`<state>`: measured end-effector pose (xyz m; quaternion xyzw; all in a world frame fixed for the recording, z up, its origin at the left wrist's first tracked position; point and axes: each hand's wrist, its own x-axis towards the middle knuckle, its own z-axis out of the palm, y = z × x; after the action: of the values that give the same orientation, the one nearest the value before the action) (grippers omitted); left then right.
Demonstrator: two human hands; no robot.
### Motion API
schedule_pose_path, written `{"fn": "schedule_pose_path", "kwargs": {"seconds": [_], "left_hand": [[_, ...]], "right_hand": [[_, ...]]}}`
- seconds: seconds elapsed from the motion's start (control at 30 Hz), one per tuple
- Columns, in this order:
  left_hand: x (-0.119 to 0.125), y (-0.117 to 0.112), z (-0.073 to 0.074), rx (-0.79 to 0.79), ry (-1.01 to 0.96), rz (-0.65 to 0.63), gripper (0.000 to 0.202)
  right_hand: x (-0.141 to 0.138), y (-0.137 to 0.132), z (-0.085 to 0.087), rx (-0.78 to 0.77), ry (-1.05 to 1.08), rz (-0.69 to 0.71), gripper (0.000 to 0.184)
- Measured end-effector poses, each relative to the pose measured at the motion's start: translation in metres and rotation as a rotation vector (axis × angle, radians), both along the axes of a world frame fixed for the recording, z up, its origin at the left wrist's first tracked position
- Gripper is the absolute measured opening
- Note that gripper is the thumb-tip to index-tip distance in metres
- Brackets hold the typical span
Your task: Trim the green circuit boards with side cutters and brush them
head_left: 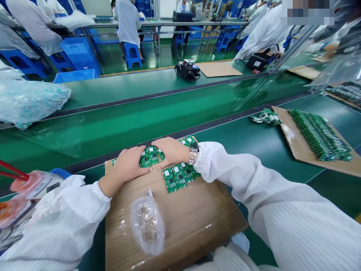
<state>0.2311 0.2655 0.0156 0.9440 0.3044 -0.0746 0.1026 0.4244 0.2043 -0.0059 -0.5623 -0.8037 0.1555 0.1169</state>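
Note:
On a taped cardboard sheet (191,210), my left hand (126,164) and my right hand (171,150) face each other. Between them lie green circuit boards (149,156). My left fingers and thumb are curved around their left side. My right hand grips their right side, its thumb bent down toward the cardboard. A watch (193,152) is on my right wrist. More circuit boards (177,177) lie in a row just below that wrist, and some show behind it. My palms hide part of the boards. A crumpled clear plastic bag (148,224) rests nearer to me.
To the right, stacked circuit boards (318,133) stand on cardboard, with a loose pile (266,116) beside them. A green conveyor belt (126,128) runs behind my cardboard. Red-handled tools (14,171) and containers are at left. A full plastic bag (31,98) lies beyond. People in white work farther back.

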Motion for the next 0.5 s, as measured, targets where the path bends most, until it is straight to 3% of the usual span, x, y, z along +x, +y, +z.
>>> {"fn": "schedule_pose_path", "kwargs": {"seconds": [0.23,0.5], "left_hand": [[-0.0013,-0.0001,-0.0072,0.038,-0.030,0.003,0.070],[-0.0065,-0.0015,-0.0071,0.063,-0.041,-0.015,0.072]], "right_hand": [[-0.0031,0.0039,0.0036,-0.007,0.019,-0.038,0.062],[-0.0065,-0.0010,0.0051,-0.009,-0.048,0.054,0.081]]}}
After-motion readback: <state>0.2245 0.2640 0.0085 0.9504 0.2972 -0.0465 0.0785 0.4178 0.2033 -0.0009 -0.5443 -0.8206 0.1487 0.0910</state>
